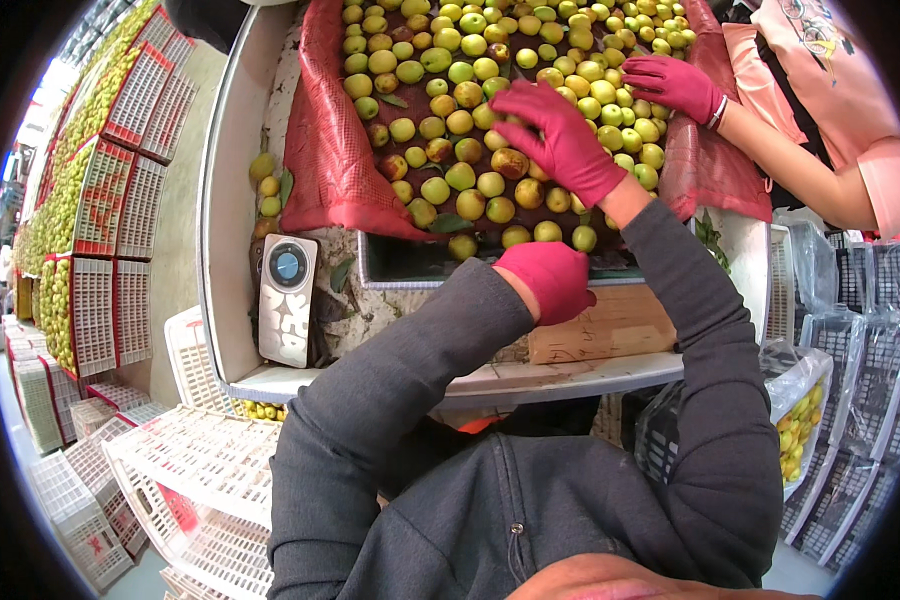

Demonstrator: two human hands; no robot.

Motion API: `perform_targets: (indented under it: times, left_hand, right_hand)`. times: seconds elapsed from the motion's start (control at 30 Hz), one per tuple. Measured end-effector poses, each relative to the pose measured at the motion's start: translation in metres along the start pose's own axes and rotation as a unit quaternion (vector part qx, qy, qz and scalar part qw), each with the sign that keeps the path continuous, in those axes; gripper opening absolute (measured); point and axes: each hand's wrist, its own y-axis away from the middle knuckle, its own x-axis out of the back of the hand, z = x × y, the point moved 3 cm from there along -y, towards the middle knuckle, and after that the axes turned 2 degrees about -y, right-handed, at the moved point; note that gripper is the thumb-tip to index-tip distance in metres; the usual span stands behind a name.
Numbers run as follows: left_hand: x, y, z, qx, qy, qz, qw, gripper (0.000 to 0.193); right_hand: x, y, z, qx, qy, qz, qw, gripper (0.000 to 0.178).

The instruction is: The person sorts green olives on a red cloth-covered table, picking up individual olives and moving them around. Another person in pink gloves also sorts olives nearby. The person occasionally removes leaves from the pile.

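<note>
Small round green-yellow fruits, some with brown-red patches, look like jujubes and lie spread over a dark sorting surface. My right hand, in a dark pink glove, reaches over them with its fingers apart and nothing visibly held. Closer to my body, my left hand is closed at the near edge of the surface, above a dark gap. Whatever it may hold is hidden by the glove. Red mesh cloth drapes along the side of the fruit. A cardboard piece sits just below my left hand.
A co-worker's gloved hand rests on the fruit at the far right. A phone lies in the white tray's left part. White plastic crates stand at the left, with fruit-filled crates stacked beyond. A lined crate of fruit is at the right.
</note>
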Motion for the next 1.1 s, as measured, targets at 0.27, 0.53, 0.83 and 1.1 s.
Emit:
perform_targets:
  times: [0.27,0.53,0.83,1.1]
  left_hand:
    - [0.002,0.002,0.002,0.003,0.014,0.009,1.0,0.049]
    - [-0.002,0.0,0.0,0.005,0.007,0.013,1.0,0.05]
    - [0.001,0.001,0.003,-0.005,0.002,0.015,1.0,0.05]
    - [-0.002,-0.001,-0.002,-0.027,0.016,0.027,0.999,0.048]
  right_hand:
    - [-0.03,-0.057,-0.016,0.036,0.146,-0.082,0.985,0.034]
    - [-0.022,-0.015,-0.049,0.052,0.125,-0.168,0.976,0.032]
    - [0.017,-0.021,0.025,0.055,0.211,0.014,0.976,0.054]
    - [-0.011,0.023,-0.008,0.048,0.238,-0.127,0.962,0.079]
